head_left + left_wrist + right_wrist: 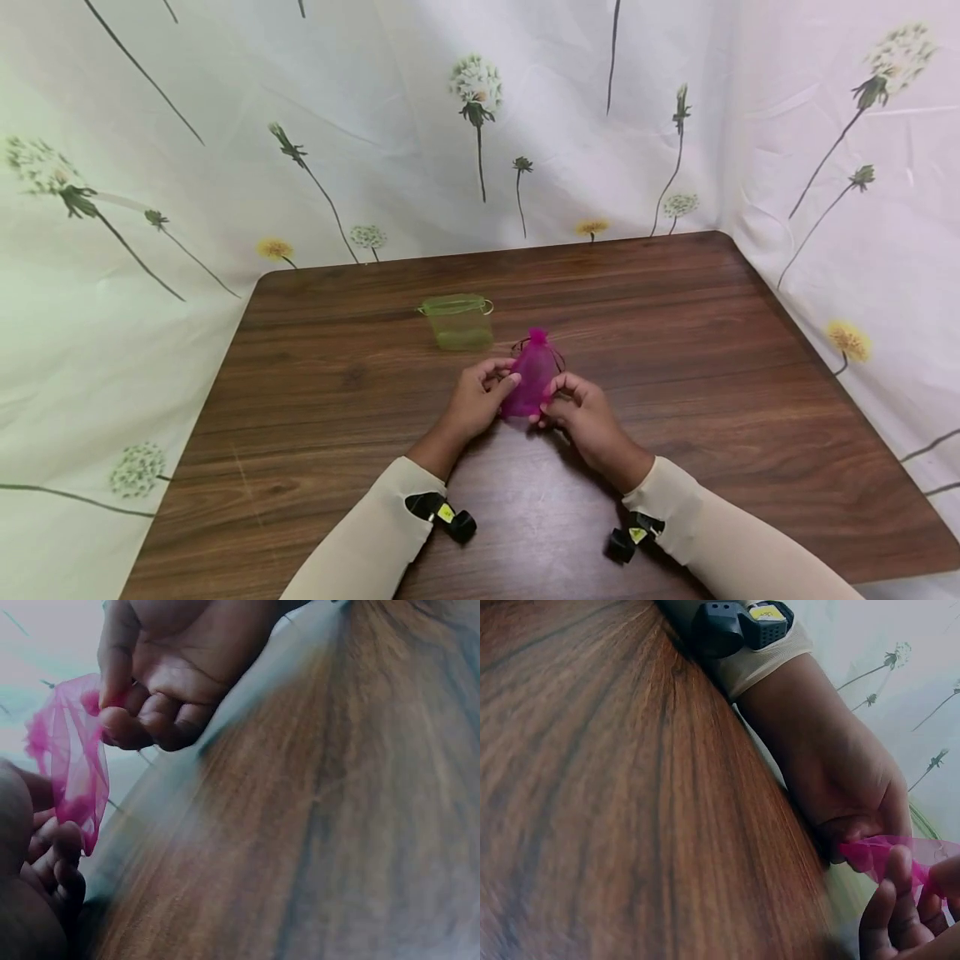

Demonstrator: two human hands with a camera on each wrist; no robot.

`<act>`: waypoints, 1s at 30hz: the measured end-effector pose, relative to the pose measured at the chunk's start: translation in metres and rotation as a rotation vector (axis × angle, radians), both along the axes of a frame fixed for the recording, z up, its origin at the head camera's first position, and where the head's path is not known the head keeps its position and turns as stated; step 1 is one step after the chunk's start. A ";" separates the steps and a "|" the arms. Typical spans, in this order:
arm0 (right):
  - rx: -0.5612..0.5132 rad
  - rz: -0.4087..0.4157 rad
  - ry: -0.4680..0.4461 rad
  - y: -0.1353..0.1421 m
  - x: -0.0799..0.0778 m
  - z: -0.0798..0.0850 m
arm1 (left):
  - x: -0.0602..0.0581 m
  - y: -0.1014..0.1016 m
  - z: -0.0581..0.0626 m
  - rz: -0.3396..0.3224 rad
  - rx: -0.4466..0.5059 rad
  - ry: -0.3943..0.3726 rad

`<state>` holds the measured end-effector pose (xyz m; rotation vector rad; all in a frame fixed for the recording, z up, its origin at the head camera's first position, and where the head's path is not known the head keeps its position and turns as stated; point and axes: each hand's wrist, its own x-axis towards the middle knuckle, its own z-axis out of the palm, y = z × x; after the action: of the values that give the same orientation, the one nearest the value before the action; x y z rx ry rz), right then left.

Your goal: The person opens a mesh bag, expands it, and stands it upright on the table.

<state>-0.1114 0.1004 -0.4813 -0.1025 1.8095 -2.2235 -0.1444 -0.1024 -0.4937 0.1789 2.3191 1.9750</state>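
A magenta sheer drawstring pouch [533, 377] is held between both hands just above the table, its gathered top pointing away from me and its dark cord looped at the neck. My left hand [476, 401] pinches its left side with thumb and fingers. At the lower right edge, my right hand [583, 419] pinches the fabric. The left wrist view shows the pink mesh [77, 761] stretched between the two hands. In the right wrist view the mesh [885, 851] runs between the fingertips. Whether anything lies inside the pouch I cannot tell.
A green sheer drawstring pouch [461, 323] lies flat on the brown wooden table [337, 375], beyond the left hand. Behind the table hangs a white cloth [405, 150] printed with dandelions. Each sleeved wrist carries a small black camera [461, 527].
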 end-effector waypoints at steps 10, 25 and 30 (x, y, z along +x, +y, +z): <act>0.142 -0.149 0.122 0.004 0.001 -0.001 | 0.006 -0.004 -0.001 0.056 0.152 0.007; 0.076 -0.287 0.567 0.004 -0.001 -0.001 | 0.043 -0.012 0.006 0.099 0.081 0.150; 0.083 -0.237 0.688 0.004 -0.002 -0.004 | 0.050 -0.011 0.007 0.089 0.034 0.184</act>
<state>-0.1133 0.1045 -0.4852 -0.7552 2.3499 -2.4605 -0.0944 -0.1136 -0.4866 0.2756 2.4452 2.1243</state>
